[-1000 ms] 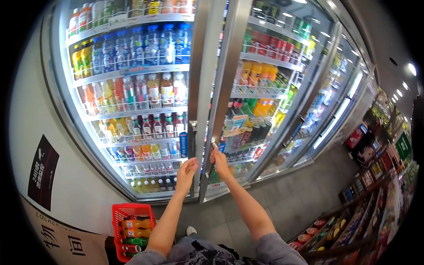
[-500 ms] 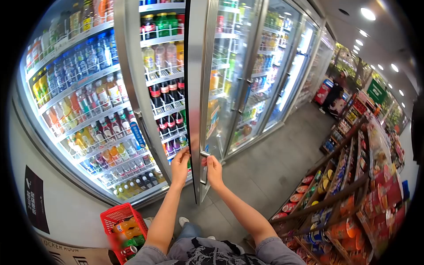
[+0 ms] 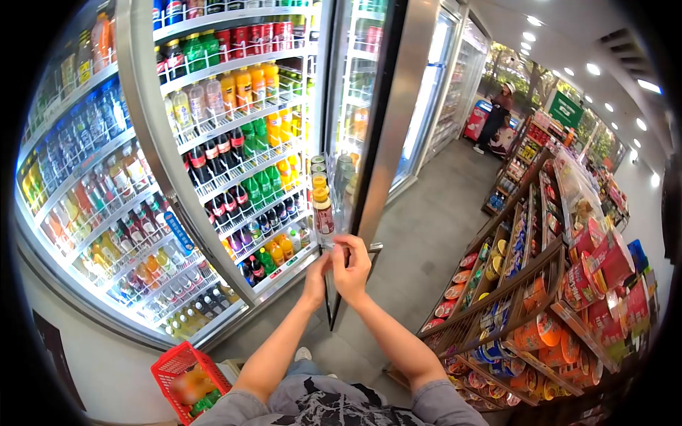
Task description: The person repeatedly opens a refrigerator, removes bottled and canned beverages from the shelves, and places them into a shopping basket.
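Two hands [image 3: 351,272] (half-curled, grip unclear) near one open, steel-framed, black-edged glass door [image 3: 381,121]

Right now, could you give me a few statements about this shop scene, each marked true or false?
1. The left hand and the right hand are close together. True.

2. The cooler door nearest the hands is shut. False: that cooler door stands open.

3. The red basket has nothing in it. False: the red basket has a green bottle in it.

4. A person stands toward the far end of the aisle. True.

5. Both hands wear thick gloves. False: they are bare.

6. A green sign shows toward the back of the shop. True.
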A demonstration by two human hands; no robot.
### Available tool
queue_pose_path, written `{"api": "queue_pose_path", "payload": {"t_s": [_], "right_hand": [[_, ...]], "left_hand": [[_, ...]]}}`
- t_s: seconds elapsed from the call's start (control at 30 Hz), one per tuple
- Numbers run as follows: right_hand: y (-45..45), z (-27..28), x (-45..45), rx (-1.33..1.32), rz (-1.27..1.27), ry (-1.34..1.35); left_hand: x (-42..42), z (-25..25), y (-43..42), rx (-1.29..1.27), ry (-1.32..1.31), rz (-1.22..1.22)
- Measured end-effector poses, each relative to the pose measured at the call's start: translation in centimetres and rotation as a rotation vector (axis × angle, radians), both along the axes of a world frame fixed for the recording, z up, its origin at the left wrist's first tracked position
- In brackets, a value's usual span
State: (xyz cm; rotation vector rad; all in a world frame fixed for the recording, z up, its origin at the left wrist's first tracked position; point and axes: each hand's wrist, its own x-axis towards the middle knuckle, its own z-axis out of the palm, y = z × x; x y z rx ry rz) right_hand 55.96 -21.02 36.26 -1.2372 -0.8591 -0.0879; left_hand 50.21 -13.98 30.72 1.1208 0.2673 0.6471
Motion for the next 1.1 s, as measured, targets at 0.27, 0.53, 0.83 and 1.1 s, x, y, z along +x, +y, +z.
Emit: {"api": "queue_pose_path", "payload": {"t_s": [0.27, 0.53, 0.83, 1.1], "right_hand": [[-1.0, 2.8, 5.9, 0.031, -0.107, 0.111], [5.9, 1.7, 11.8, 0.132, -0.037, 0.175], [24.0, 5.1, 16.9, 0.122, 0.129, 0.125], [38.1, 10.5, 22.3, 0.111, 0.145, 0.108]], "left_hand": [[6.7, 1.8, -1.6, -0.022, 0.094, -0.386], [8.1, 5.9, 9.1, 0.078, -0.017, -0.216], [10.4, 10.2, 25.2, 0.164, -0.102, 0.004], [13.2, 17.2, 38.9, 0.264, -0.119, 0.105]]}}
